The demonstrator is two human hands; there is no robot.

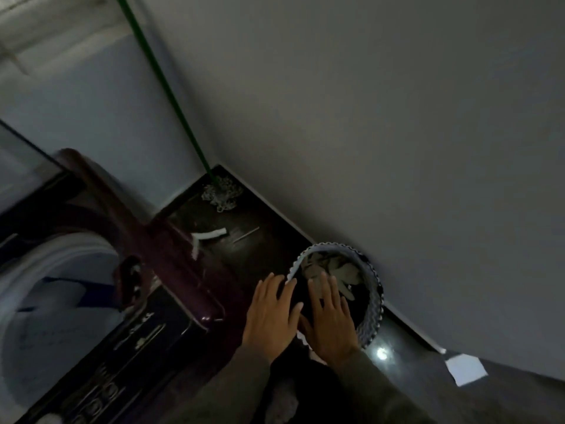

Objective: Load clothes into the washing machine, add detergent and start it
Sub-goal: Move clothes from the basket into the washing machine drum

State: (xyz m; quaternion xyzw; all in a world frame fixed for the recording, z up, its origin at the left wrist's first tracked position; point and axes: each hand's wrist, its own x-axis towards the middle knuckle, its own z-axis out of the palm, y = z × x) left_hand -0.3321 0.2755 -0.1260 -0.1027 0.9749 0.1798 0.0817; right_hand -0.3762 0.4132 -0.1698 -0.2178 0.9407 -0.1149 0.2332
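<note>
Both hands reach down over a round laundry basket (374, 289) that stands on the dark floor (253, 255), close to the grey wall (397, 117). The basket has a white wavy rim and dark sides. Inside it lie clothes (339, 270): pale grey pieces at the far side and something dark at the near side.

The left hand (270, 313) is flat, palm down, with its fingers (264, 284) spread wide and straight. They hover over the near-left edge of the basket, and one fingertip seems to be at the white rim; whether it really touches I cannot tell. This hand grasps nothing.

The right hand (331, 316) is also flat and released, with fingers (328, 289) spread over the dark clothes in the basket. They appear to rest on or just above the cloth, but they are not closed around it. Both arms wear grey-green sleeves (382, 384).

The washing machine (159, 301) is to the left of the basket, dark purple, with its lid up and the white drum (61, 270) open. A control panel (128, 347) with buttons runs along its near side.

In the corner behind stands a mop (221, 194) with a green handle. A white strip (211, 234) lies on the floor near it, and a white paper (464, 368) lies at the right.
</note>
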